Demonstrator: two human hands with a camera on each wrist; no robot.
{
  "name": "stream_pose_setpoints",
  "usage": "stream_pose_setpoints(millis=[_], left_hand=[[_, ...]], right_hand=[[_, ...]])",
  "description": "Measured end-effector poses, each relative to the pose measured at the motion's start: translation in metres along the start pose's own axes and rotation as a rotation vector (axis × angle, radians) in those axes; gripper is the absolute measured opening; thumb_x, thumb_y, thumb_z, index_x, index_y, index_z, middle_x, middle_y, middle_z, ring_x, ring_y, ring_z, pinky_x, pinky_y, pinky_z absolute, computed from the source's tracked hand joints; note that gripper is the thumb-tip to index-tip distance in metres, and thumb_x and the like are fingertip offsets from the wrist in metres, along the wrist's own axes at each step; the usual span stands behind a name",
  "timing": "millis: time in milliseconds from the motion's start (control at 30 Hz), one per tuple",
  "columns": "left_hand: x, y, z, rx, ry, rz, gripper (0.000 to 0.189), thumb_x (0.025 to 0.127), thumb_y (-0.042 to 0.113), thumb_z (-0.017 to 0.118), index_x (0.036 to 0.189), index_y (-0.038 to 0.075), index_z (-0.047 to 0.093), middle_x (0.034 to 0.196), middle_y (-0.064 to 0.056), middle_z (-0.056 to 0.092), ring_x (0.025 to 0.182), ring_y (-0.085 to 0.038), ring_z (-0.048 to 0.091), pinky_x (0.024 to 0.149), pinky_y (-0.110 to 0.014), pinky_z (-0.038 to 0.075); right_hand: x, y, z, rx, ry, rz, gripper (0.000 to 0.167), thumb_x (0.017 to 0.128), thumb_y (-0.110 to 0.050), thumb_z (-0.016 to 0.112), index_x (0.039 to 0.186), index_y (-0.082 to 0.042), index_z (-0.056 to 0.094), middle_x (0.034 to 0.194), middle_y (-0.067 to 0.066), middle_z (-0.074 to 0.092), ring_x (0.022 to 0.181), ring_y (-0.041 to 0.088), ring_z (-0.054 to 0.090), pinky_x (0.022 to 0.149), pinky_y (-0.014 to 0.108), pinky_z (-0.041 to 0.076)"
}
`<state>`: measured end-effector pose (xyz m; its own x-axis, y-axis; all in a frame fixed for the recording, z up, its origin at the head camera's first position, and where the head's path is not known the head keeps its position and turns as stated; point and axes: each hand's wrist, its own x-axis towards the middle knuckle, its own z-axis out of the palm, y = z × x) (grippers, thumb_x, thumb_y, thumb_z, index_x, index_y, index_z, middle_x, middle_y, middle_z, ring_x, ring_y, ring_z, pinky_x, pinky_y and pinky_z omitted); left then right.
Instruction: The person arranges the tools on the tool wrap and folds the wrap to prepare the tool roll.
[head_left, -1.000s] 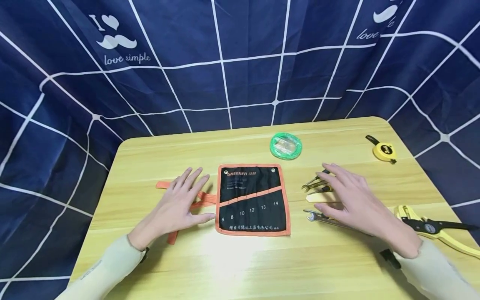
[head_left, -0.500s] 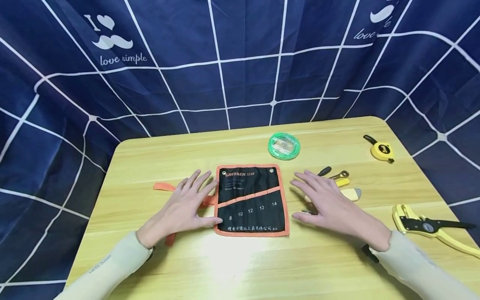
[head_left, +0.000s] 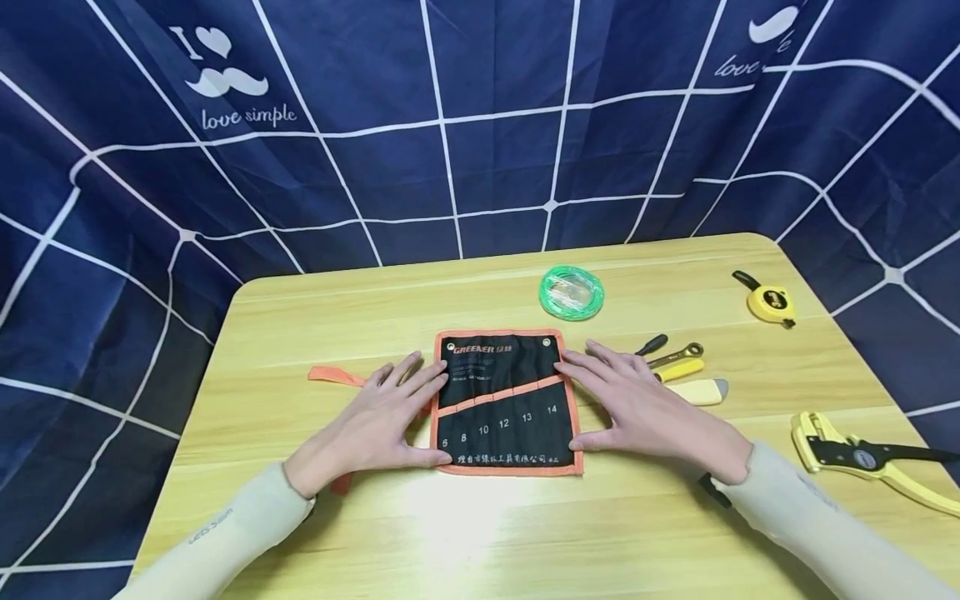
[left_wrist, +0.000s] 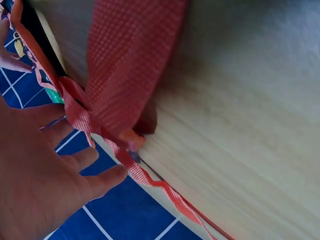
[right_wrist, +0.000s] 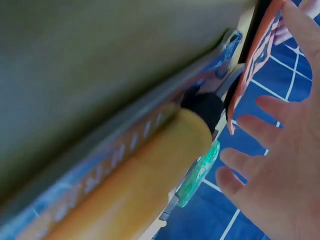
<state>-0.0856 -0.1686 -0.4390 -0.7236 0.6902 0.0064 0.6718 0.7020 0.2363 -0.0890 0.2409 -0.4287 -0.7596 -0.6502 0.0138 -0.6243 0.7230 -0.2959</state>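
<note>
This looks like a curtained-off work spot: navy, white-gridded cloth [head_left: 502, 171] hangs across the upper frame behind a wood-grain surface [head_left: 337, 321] with a tape measure [head_left: 768, 304] and wire stripper [head_left: 862, 456] at right.

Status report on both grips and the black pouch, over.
Left grip at left edge of black pouch. Right grip at its right edge. Pouch lying on table. Loose tools beside right grip, none seen atop pouch.

- A hand could pass over the table [head_left: 480, 537] before the pouch [head_left: 506, 429]
- Wrench [head_left: 667, 359] and yellow handle [head_left: 682, 369] crowd the right hand [head_left: 636, 402]
- Green coil [head_left: 555, 302] lies beyond the pouch, a gap between them
</note>
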Motion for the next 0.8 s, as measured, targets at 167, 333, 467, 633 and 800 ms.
stream_pose_setpoints(millis=[167, 333, 467, 633, 800], left_hand=[[0.000, 0.001, 0.003, 0.021, -0.013, 0.002, 0.108, 0.088, 0.083, 0.069, 0.163, 0.007, 0.051, 0.170, -0.012, 0.043, 0.158, -0.045, 0.030, 0.115, -0.070, 0.036], [-0.002, 0.000, 0.005, 0.047, -0.017, 0.010, 0.107, 0.089, 0.081, 0.069, 0.164, 0.007, 0.050, 0.172, -0.014, 0.040, 0.158, -0.047, 0.030, 0.114, -0.070, 0.037], [-0.002, 0.001, 0.005, 0.057, -0.027, -0.002, 0.107, 0.090, 0.080, 0.070, 0.166, 0.009, 0.048, 0.174, -0.014, 0.037, 0.158, -0.048, 0.029, 0.113, -0.070, 0.038], [-0.001, 0.004, 0.003, 0.037, -0.059, -0.029, 0.104, 0.092, 0.075, 0.070, 0.168, 0.009, 0.045, 0.175, -0.014, 0.034, 0.159, -0.050, 0.027, 0.110, -0.072, 0.038], [-0.002, 0.007, 0.001, 0.025, -0.060, -0.042, 0.096, 0.094, 0.064, 0.074, 0.167, 0.007, 0.046, 0.174, -0.017, 0.035, 0.158, -0.050, 0.028, 0.112, -0.073, 0.035]], right_hand=[[0.004, 0.002, 0.000, -0.023, -0.053, 0.001, 0.110, 0.086, -0.078, 0.077, 0.168, -0.012, 0.044, 0.170, 0.011, 0.044, 0.157, 0.048, 0.031, 0.111, 0.071, 0.035], [0.009, 0.004, 0.000, -0.042, -0.080, 0.002, 0.113, 0.085, -0.079, 0.078, 0.167, -0.010, 0.045, 0.167, 0.013, 0.047, 0.153, 0.047, 0.037, 0.110, 0.070, 0.035], [0.011, 0.004, -0.001, -0.058, -0.069, -0.009, 0.114, 0.084, -0.076, 0.081, 0.166, -0.006, 0.045, 0.162, 0.012, 0.051, 0.145, 0.044, 0.044, 0.109, 0.069, 0.036], [0.012, 0.004, -0.003, -0.056, -0.064, -0.014, 0.112, 0.084, -0.072, 0.084, 0.164, -0.002, 0.047, 0.159, 0.013, 0.051, 0.138, 0.041, 0.047, 0.107, 0.067, 0.038], [0.015, 0.005, -0.004, -0.055, -0.044, -0.027, 0.107, 0.087, -0.070, 0.083, 0.161, 0.000, 0.050, 0.153, 0.014, 0.054, 0.135, 0.042, 0.047, 0.105, 0.067, 0.038]])
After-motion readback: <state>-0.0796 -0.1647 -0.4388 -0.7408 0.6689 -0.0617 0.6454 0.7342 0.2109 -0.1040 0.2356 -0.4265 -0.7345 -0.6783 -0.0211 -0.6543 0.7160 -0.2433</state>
